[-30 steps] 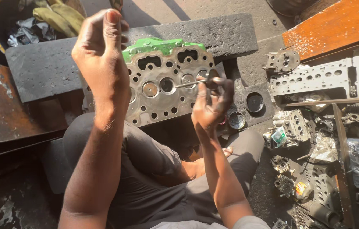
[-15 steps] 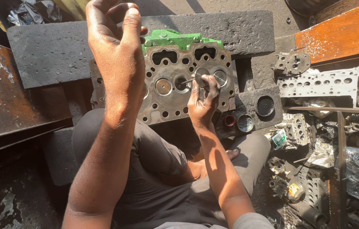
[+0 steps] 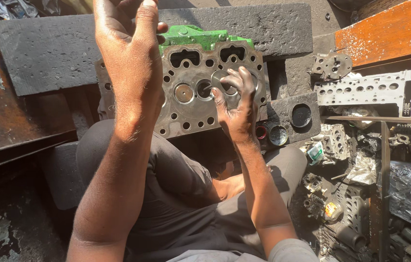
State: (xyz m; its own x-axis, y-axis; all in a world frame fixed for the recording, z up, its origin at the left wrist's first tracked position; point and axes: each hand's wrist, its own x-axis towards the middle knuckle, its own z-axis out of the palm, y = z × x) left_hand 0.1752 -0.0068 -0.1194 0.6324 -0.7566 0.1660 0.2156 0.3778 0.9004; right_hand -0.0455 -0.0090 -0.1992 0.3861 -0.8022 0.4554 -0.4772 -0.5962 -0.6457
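- Two hands up at a grimy cylinder head (image 3: 191, 97) with a green top, propped against a dark slab (image 3: 50, 53) in front of the person's knees.
- Right hand (image 3: 237, 104): fingers (image 3: 234, 77) spread, tips pressed on a round valve face.
- Left hand (image 3: 128, 48): raised, fingers together, holding nothing that I can see.

Grimy matt metal cylinder head (image 3: 191, 102)

right hand (image 3: 234, 104): off thin rod, now flat on cylinder head (image 3: 191, 92) | rod: gone | left hand (image 3: 128, 43): raised higher
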